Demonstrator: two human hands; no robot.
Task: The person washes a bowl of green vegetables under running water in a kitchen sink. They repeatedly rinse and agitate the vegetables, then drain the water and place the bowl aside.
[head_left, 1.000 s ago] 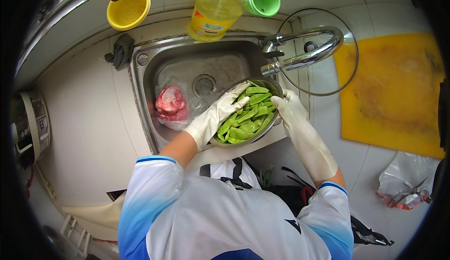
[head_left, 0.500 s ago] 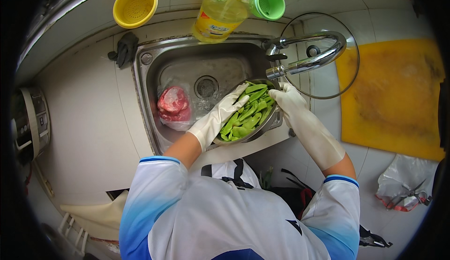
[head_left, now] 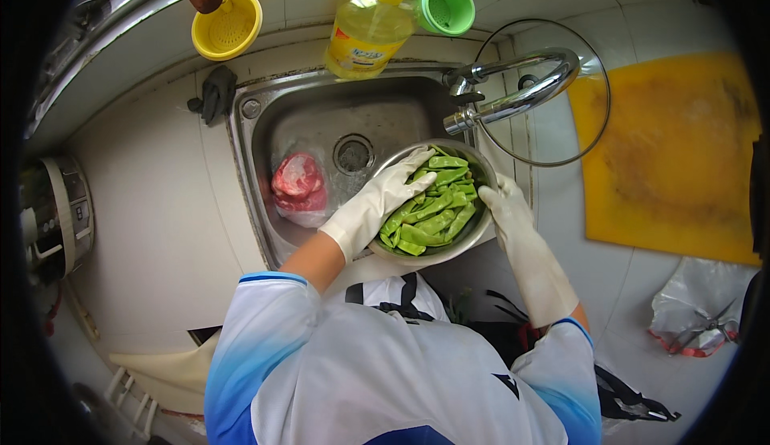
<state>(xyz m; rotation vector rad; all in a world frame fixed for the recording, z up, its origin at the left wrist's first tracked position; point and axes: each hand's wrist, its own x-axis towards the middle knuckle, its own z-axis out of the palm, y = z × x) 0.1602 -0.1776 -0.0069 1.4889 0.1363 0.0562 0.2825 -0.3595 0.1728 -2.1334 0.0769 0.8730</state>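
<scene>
A round metal bowl full of cut flat green beans is over the right front part of the sink. My left hand, in a white rubber glove, lies across the bowl's left side with its fingers stretched out over the beans. Gloved in the same way, my right hand grips the bowl's right rim, thumb at the inner edge; its other fingers are mostly hidden. Pink-red raw meat in clear plastic sits in the sink, left of the drain.
Over the sink's right edge reaches a chrome faucet, with a glass lid behind it. A yellow cutting board lies farther right. Behind the sink stands a dish soap bottle. A dark cloth hangs by the back left corner.
The bowl has gone from tilted to more level and shifted slightly right, showing more of its rim. My right hand moved down and right with it; my left hand stays over the beans.
</scene>
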